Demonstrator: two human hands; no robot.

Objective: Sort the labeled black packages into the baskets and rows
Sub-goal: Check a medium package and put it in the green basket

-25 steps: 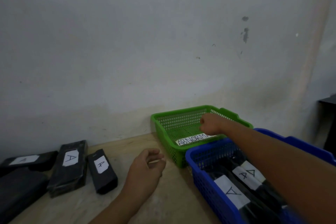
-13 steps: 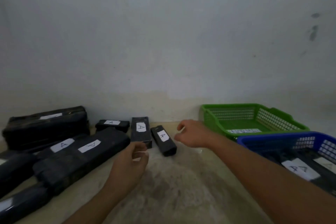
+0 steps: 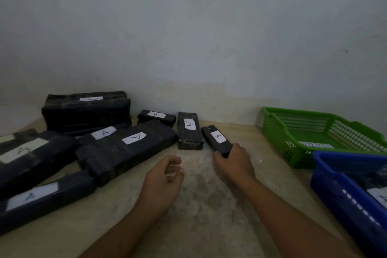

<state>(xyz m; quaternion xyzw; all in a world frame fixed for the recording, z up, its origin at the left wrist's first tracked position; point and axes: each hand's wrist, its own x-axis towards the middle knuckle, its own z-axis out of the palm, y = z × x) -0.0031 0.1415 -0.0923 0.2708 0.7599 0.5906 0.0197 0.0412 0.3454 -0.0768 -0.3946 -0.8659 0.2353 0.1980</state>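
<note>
My right hand [image 3: 233, 162] reaches forward, palm down, fingers [image 3: 218, 155] curled over the near end of a small black wrapped package [image 3: 216, 140]. My left hand [image 3: 164, 176] hovers beside it, fingers loosely curled, holding nothing. Both forearms are bare.

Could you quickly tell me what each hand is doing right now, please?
Left hand: open, loosely curled, holding nothing.
Right hand: closing on the small package.

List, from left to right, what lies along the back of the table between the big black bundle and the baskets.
Big black bundle → small flat package → upright block package → slim package under the right hand → green basket.
</note>
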